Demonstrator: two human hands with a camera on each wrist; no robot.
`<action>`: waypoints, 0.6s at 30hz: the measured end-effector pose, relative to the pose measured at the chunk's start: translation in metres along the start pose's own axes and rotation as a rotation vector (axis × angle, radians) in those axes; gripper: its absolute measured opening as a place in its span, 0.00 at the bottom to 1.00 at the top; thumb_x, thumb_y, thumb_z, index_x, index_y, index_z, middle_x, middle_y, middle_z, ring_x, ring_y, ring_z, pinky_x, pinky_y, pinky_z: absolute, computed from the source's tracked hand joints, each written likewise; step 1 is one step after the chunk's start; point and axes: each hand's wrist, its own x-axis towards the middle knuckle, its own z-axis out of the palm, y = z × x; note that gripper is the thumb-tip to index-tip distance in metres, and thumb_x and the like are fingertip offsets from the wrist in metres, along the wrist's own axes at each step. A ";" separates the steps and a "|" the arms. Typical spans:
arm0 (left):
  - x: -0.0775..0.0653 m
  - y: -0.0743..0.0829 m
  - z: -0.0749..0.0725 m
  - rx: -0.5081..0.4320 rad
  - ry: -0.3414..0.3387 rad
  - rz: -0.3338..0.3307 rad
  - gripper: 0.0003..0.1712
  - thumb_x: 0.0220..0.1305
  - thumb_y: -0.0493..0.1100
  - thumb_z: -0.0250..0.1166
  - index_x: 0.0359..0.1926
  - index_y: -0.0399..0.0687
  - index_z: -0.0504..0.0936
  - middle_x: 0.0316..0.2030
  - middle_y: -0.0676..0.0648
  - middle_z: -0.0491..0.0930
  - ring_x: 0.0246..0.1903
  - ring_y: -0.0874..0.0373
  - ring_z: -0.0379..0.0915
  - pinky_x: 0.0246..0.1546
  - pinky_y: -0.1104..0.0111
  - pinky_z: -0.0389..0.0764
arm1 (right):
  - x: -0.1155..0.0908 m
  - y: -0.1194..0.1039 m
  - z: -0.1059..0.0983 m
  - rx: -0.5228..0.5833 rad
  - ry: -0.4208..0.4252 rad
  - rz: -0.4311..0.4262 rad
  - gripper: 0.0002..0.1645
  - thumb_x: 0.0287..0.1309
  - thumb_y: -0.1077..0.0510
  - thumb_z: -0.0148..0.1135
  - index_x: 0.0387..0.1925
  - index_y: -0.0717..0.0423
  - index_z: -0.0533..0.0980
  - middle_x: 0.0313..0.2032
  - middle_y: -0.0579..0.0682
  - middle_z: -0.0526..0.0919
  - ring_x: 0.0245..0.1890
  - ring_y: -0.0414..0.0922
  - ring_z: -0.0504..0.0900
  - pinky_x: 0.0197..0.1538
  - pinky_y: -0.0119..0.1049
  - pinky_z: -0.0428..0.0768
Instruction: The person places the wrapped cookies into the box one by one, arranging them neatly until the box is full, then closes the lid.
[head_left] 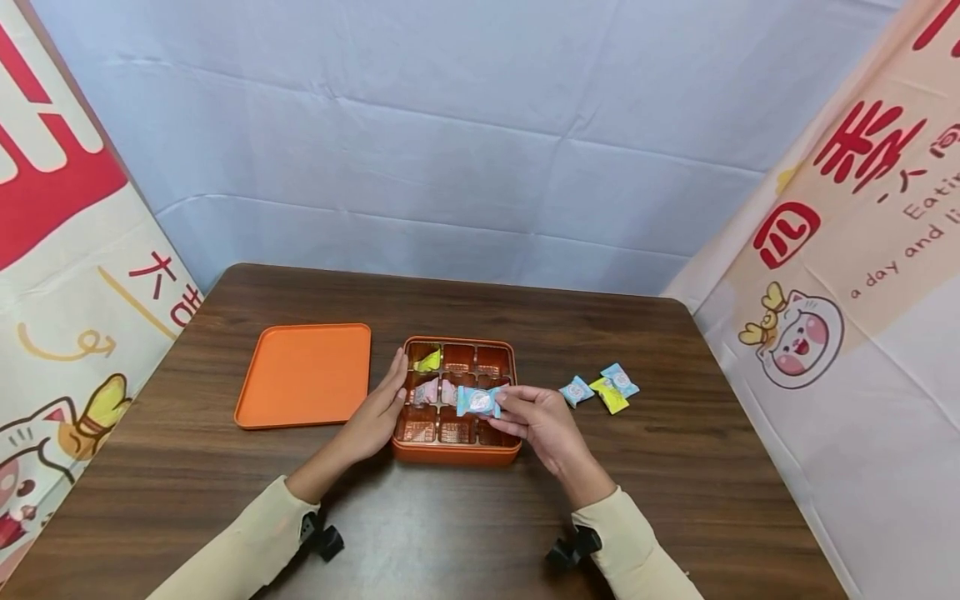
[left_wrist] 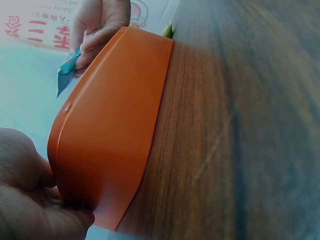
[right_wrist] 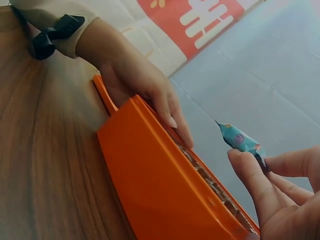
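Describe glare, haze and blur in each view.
Head: pale glare on the brown wood-grain table, near bottom centre; left wrist: haze washes out the red-lettered pale backdrop beyond the orange square plastic box; right wrist: table grain softly blurred.

Three views share one box (head_left: pixel 456 455)
Head view: we look down on it; wrist views: sideways, close.

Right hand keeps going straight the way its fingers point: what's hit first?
Likely the left hand, at the left side of the orange box; the held blue candy would lead. Height is unclear, so it might pass over.
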 end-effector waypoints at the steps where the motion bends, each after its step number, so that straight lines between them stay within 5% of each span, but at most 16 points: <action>1: 0.000 0.000 0.000 -0.001 0.001 0.000 0.34 0.81 0.35 0.44 0.80 0.36 0.41 0.80 0.46 0.31 0.78 0.44 0.33 0.73 0.43 0.45 | -0.001 0.001 0.002 0.002 0.000 0.000 0.13 0.68 0.70 0.60 0.51 0.74 0.78 0.36 0.54 0.86 0.30 0.42 0.88 0.44 0.41 0.86; 18: 0.000 0.000 0.000 -0.001 0.002 -0.003 0.34 0.81 0.34 0.44 0.80 0.36 0.41 0.80 0.45 0.31 0.78 0.43 0.33 0.74 0.43 0.45 | -0.001 0.008 0.019 -0.041 -0.041 -0.030 0.10 0.65 0.69 0.64 0.44 0.74 0.81 0.35 0.54 0.83 0.28 0.41 0.86 0.42 0.40 0.86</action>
